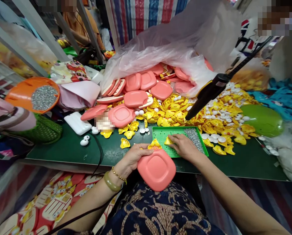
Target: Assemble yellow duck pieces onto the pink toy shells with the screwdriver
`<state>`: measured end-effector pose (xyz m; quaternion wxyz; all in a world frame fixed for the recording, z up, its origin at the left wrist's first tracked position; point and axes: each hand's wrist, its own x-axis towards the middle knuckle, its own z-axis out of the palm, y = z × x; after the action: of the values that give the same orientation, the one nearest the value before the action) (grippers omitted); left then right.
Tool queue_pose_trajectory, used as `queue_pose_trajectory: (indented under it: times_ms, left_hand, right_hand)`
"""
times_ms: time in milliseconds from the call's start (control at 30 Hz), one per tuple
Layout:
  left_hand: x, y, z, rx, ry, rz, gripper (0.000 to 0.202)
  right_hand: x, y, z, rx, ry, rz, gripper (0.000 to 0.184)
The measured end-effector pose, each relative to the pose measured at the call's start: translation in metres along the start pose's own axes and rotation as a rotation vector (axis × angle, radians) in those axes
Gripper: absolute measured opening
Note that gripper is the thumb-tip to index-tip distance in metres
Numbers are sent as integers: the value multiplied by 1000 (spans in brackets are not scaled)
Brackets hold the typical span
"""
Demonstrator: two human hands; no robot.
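My left hand (132, 159) grips a rounded coral-pink plastic panel (156, 170) near its upper left corner, its thumb lying along the top edge. A yellow plastic piece (154, 144) sits against that top edge, by the thumb. Over the green tray (156, 130), my right hand (184, 147) pinches another small yellow piece (168, 141) with its fingertips. Small silvery screws (194, 138) fill the tray's right end, and its perforated bed shows on the left. A black power screwdriver (208, 94) hangs tip down behind the tray.
Behind lie stacked pink panels (133, 98) under a clear plastic bag (146, 49), and a heap of yellow and white parts (182, 109). At left are an orange bowl (18, 94) of screws, a white case (77, 123) and a green basket (46, 129). A green bowl (262, 119) stands right.
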<state>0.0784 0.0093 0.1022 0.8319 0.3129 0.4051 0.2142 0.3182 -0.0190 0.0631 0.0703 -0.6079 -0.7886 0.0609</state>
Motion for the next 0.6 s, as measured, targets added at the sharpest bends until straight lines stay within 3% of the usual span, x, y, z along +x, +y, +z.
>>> queue_pose_trajectory:
  times_ms: [133,300,433,600]
  left_hand:
    - [2,-4,9,37,13,9,40]
    - [6,-6,17,49,16,20,46]
    - [8,-4,25,99,12,69,43]
    - [10,-3,34,284,-12,185,36]
  right_hand:
    - [6,3,15,71,140,-81,30]
    - [-6,-7,3,445,557,-59,35]
    - [-18,-27,-14,502,609,-196,52]
    - [-22,-38,-11,358,615,-256,61]
